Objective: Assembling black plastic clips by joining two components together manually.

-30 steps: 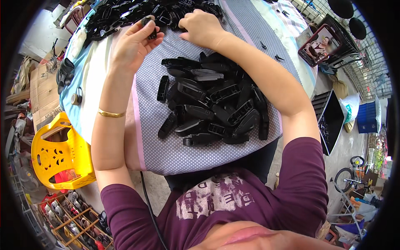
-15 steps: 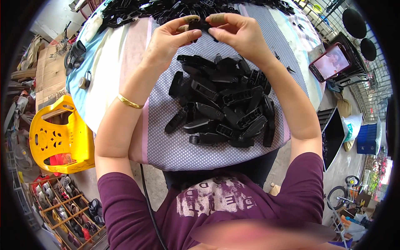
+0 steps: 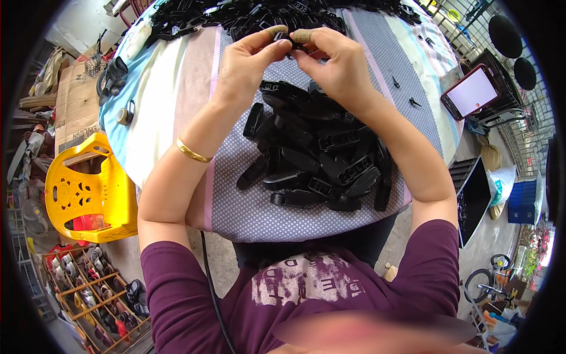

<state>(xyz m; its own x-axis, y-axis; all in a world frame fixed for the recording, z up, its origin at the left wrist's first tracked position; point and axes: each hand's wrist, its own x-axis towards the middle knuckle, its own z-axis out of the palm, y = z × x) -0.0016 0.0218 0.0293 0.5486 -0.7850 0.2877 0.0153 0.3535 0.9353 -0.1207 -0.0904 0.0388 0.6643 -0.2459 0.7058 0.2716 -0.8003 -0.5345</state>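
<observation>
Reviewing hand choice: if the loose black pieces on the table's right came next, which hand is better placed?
Probably the right hand: both hands are at a black part, but the right is nearer the loose black pieces; the left hand is farther.

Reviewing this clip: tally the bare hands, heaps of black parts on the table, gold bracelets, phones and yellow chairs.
Hands: 2 (left hand, right hand)
Heaps of black parts: 2 (near heap, far heap)
Gold bracelet: 1
Phone: 1
Yellow chair: 1
Total: 7
</observation>
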